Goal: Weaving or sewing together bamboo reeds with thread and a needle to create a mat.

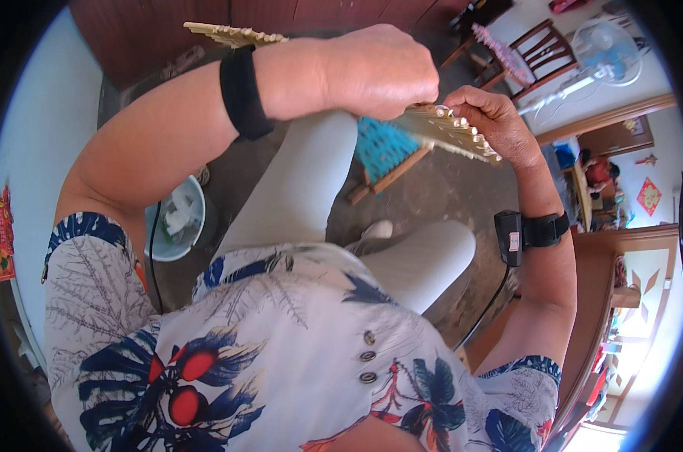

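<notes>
A mat of pale bamboo sticks (462,135) bound side by side stretches across in front of me, and part of it passes behind my left wrist. My right hand (496,124) pinches its upper edge, where the knobby stick ends line up. My left hand (387,71) is closed in a fist with its back to me, against the mat just left of the right hand. Its fingertips are hidden, so what they grip does not show. The mat's far left end (232,34) sticks out beyond my left forearm.
Below the mat stands a low wooden stool with a turquoise woven seat (387,147). A pale bucket (179,222) with white stuff inside sits left of my legs. At the upper right are a wooden chair (541,56) and a white fan (605,53). Black cables run along both arms.
</notes>
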{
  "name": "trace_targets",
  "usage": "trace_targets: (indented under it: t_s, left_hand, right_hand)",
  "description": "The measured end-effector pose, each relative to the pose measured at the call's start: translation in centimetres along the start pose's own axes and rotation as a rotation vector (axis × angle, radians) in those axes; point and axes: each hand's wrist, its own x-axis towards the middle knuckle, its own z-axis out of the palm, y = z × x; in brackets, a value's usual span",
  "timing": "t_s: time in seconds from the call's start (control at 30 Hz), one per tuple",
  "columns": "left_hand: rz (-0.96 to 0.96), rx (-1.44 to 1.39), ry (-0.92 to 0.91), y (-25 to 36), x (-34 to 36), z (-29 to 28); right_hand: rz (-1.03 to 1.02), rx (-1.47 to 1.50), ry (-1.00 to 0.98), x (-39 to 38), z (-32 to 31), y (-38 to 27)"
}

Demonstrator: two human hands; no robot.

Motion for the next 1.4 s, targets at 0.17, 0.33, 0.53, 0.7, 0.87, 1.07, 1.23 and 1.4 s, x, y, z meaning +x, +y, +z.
trace_targets:
  t_s: [0.17,0.33,0.53,0.7,0.87,1.07,1.23,1.4]
  left_hand:
    - [0.111,-0.368,-0.017,-3.7,2.9,-7.0]
    - [0.175,-0.668,-0.242,-6.0,6.3,-7.7]
    - [0.285,-0.568,-0.207,-7.1,9.7,-5.5]
    - [0.305,-0.309,0.044,-7.3,10.0,-4.1]
    - [0.163,-0.291,0.248,-5.8,9.5,-1.7]
    - [0.202,-0.295,0.242,-4.9,10.0,-0.5]
    - [0.272,-0.365,0.16,-6.6,11.6,-0.8]
    - [0.314,-0.406,0.167,-7.0,12.8,0.0]
  right_hand:
    - [-0.065,0.216,-0.1,-0.4,-4.1,-4.3]
    - [-0.062,0.414,0.028,-2.8,-3.6,-4.4]
    - [-0.141,0.5,0.14,-3.5,-3.0,-0.9]
    - [-0.127,0.708,0.261,-3.2,-2.9,0.9]
    - [-0.016,0.875,0.119,-2.2,-4.3,2.1]
    - [-0.01,0.524,0.151,-2.2,-3.7,4.1]
    - [0.123,0.804,0.193,-1.6,-4.1,5.2]
    - [0.03,0.674,0.166,-2.0,-4.8,6.0]
